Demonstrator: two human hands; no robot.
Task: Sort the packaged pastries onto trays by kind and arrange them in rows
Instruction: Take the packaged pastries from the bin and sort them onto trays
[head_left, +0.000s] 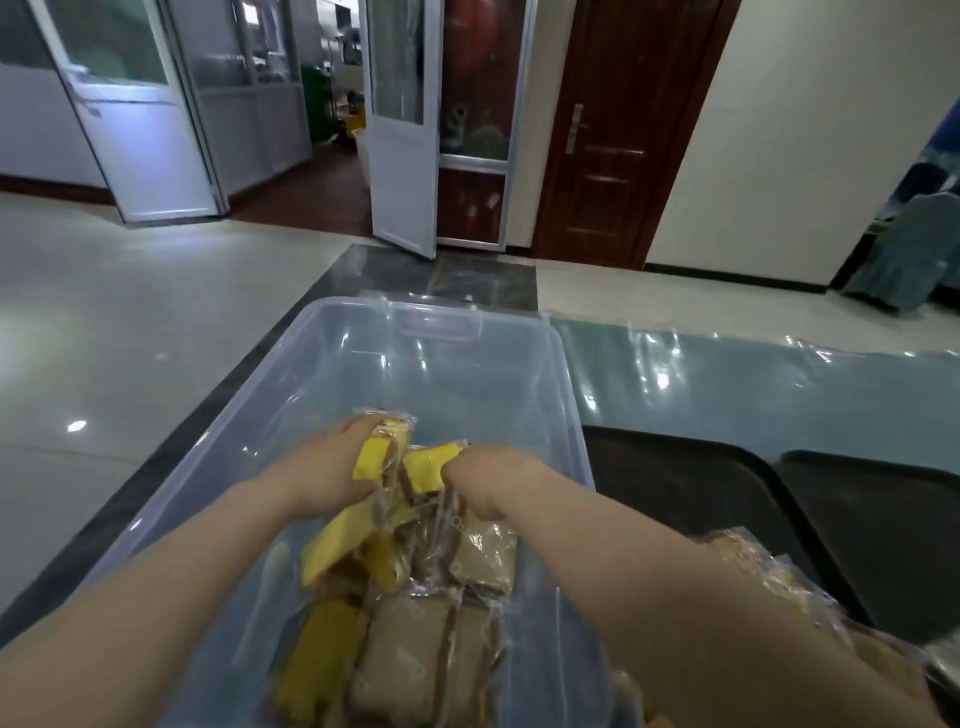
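Both your hands are down in the clear plastic bin (332, 364), which fills the middle of the view. Your left hand (332, 467) grips a yellow wrapped pastry (375, 452) standing on edge, fingers over its far end, thumb near its 6 o'clock side. Your right hand (485, 480) is curled onto a second yellow pastry (428, 465) just beside the first, at its 3 o'clock; fingers are tucked under, so the exact grasp is partly hidden. The two packs nearly touch.

More packaged pastries sit in a heap at 6 o'clock of your hands, inside the bin: yellow ones (343, 551) on the 9 o'clock side, brown ones (485, 561) on the 3 o'clock side, more of each (400, 660) nearer you. Wrappers are clear and glossy; motion blur hides the labels.

At 3 o'clock of the bin lie two dark trays (691, 493), the second (883, 519) further out. A few wrapped pastries (753, 566) lie on the near tray by your right forearm. Trays rest on a table covered in teal glossy sheet (753, 384).

At 12 o'clock, well apart: a brown door (618, 130) and white-framed glass doors (400, 130).
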